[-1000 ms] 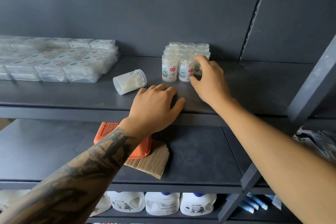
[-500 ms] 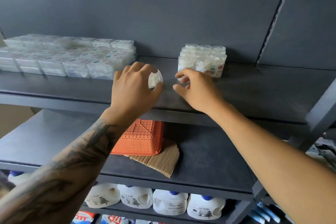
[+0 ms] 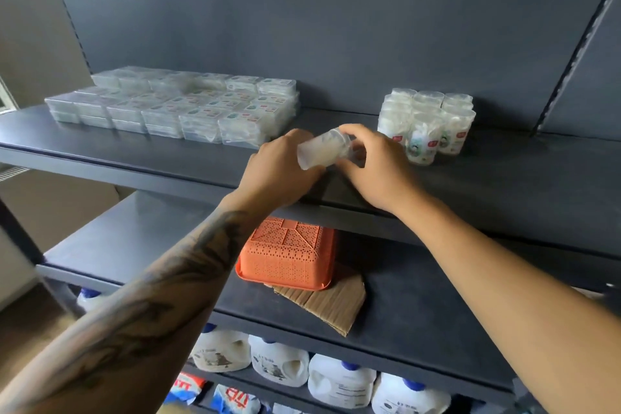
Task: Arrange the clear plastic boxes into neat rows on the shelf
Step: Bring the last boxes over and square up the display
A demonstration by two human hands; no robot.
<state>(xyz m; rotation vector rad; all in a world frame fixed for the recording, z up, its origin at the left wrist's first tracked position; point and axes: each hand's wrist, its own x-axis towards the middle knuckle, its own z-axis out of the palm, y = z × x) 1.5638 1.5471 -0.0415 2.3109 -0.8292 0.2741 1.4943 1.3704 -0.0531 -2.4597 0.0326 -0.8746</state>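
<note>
A clear round plastic box with white contents lies on its side just above the dark shelf, tilted. My left hand grips its near end and my right hand holds its far end. To the right stands a tight block of upright clear round boxes with small labels. On the shelf's left, flat clear rectangular boxes lie in stacked rows.
On the lower shelf an upturned orange basket sits on a piece of cardboard. White jugs stand on the bottom shelf. A slanted post bounds the shelf bay on the right.
My left hand took the lying round box off the shelf and lifted it. My right hand left the block of round boxes and came to grasp the box's other end.
</note>
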